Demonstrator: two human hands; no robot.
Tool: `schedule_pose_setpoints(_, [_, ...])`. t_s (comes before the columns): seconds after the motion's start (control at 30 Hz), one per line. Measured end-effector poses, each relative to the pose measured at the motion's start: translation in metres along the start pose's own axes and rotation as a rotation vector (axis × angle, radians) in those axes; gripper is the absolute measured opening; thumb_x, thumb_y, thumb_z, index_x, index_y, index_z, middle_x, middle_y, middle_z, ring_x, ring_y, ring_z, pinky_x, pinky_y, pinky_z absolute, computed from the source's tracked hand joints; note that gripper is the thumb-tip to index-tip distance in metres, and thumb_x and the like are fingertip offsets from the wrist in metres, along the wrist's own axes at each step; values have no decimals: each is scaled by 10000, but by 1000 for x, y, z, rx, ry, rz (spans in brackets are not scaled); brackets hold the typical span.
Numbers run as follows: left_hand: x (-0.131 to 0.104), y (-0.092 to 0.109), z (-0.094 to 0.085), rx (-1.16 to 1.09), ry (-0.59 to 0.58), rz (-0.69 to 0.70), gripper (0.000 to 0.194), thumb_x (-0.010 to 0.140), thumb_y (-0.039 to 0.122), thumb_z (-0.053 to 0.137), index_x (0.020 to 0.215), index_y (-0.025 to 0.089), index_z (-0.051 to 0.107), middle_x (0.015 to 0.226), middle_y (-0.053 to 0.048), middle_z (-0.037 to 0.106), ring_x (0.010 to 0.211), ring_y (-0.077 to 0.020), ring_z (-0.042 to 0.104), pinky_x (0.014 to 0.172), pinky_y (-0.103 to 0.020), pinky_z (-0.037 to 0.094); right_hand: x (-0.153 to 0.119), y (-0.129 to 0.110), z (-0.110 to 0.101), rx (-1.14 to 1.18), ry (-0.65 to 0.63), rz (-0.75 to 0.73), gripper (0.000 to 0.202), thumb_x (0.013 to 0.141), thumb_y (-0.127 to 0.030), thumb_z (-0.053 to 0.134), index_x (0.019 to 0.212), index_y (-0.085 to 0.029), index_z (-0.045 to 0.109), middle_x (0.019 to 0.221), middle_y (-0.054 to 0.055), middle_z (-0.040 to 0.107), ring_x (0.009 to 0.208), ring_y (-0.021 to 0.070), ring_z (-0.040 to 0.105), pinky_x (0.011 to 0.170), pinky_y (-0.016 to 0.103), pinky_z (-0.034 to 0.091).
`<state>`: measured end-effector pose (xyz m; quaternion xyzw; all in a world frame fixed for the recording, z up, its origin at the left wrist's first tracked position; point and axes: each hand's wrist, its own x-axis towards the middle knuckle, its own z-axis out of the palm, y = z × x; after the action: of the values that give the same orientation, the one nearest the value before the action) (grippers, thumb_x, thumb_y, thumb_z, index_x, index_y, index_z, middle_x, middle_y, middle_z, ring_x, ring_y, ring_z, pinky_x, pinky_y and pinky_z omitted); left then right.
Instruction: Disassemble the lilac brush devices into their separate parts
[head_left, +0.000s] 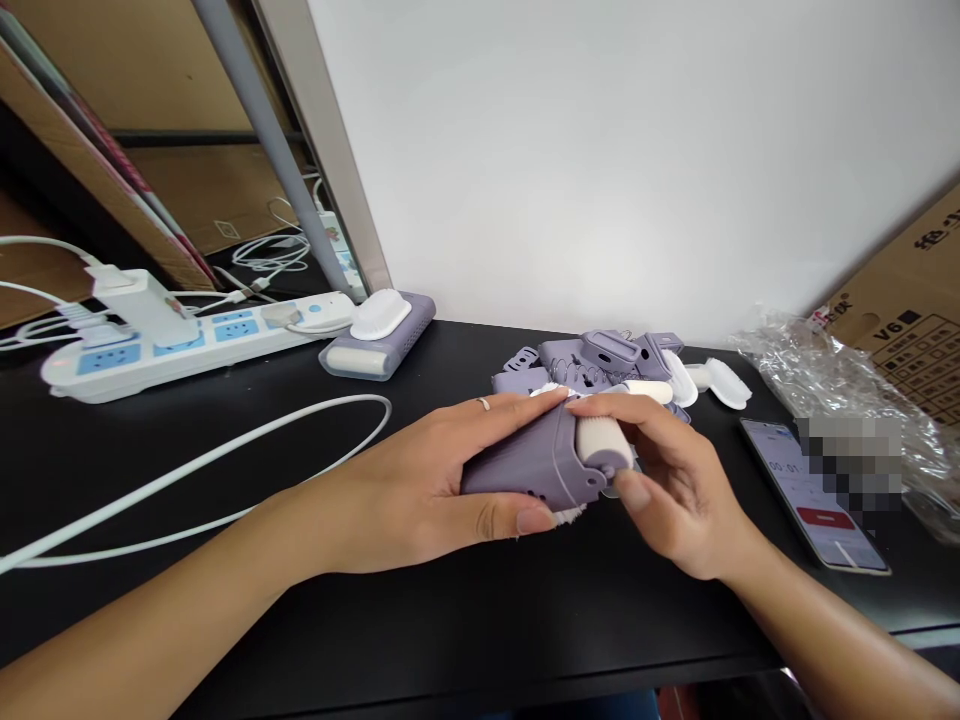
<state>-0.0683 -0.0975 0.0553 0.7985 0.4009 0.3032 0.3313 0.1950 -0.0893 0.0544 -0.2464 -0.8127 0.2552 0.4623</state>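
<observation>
While the black tabletop (405, 640) spans the view beneath us, our two hands meet over it, a little right of the middle, on one purple case (517, 465). The case lies crosswise before us, its long axis running roughly from left to right, its roller end toward our right hand (686, 500). Our left hand (405, 500) is clamped on the body from the left, fingers along the far side and thumb along the near side. Just beyond the case we see a pile (592, 360) of purple parts and springs; a phone (817, 495) lies to the right of our right hand.

At the case's right end sits the white roller (602, 443). Its long axis runs from far to near, slightly slanted, so it lies across the case's length. Our right hand is the nearer one to it, closed around it in a pinch: index finger at the far end, thumb beside the near end. Smallest of all, a little purple peg (608, 471) shows at that near end, close to the thumb tip.
</observation>
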Motion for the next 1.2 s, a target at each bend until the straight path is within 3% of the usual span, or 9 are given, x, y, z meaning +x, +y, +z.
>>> schedule_pose_setpoints(0.2, [8,6,-9,-148,0,-10,803,889,754,753,1593,397,600,1591,-28,669,1398,-347,675,1102,-427,604,-2,7,0,33,9,50,368,1051,-471,699,1387,-327,654,1300,78,780,1140,267,778,969,438,654])
schedule_pose_setpoints(0.37, [10,7,-11,-243,15,-81,822,871,727,791,1589,371,607,1488,-17,745,1307,-339,737,1025,-391,647,-2,21,-6,79,238,97,394,1044,-618,618,1323,-340,627,1337,93,748,1200,320,764,988,508,651])
schedule_pose_setpoints(0.47, [11,3,-13,-257,130,-120,839,882,704,794,1601,322,591,1475,-7,750,1315,-347,721,1069,-400,625,4,28,-20,37,379,179,444,1019,-676,576,1331,-361,543,1322,90,700,1172,319,760,900,491,666])
schedule_pose_setpoints(0.63, [18,-6,-15,-245,344,-29,782,916,698,752,1557,269,624,1505,-8,724,1376,-394,660,1168,-465,574,14,40,-41,-150,477,224,421,983,-529,698,1329,-334,560,1254,71,713,1172,273,717,970,464,615])
schedule_pose_setpoints(0.8, [18,-5,-11,-160,419,-2,800,977,753,636,1599,258,554,1584,-13,664,1477,-421,581,1206,-512,552,17,51,-38,-491,324,371,342,959,-543,716,1188,-289,698,1233,94,746,1122,312,691,1012,543,553])
schedule_pose_setpoints(0.97, [17,-1,-7,-245,421,-1,810,936,669,756,1599,246,558,1598,3,660,1452,-371,614,1246,-463,520,26,53,-29,-715,173,559,435,947,-595,660,1224,-278,770,1193,145,728,1212,400,656,1069,646,502])
schedule_pose_setpoints(1.2, [23,-6,-3,-198,535,46,833,922,744,721,1529,178,650,1478,-98,748,1311,-354,733,1069,-409,626,28,51,-28,-783,155,614,403,938,-465,619,1243,-268,794,1137,144,705,1133,392,676,1066,650,481])
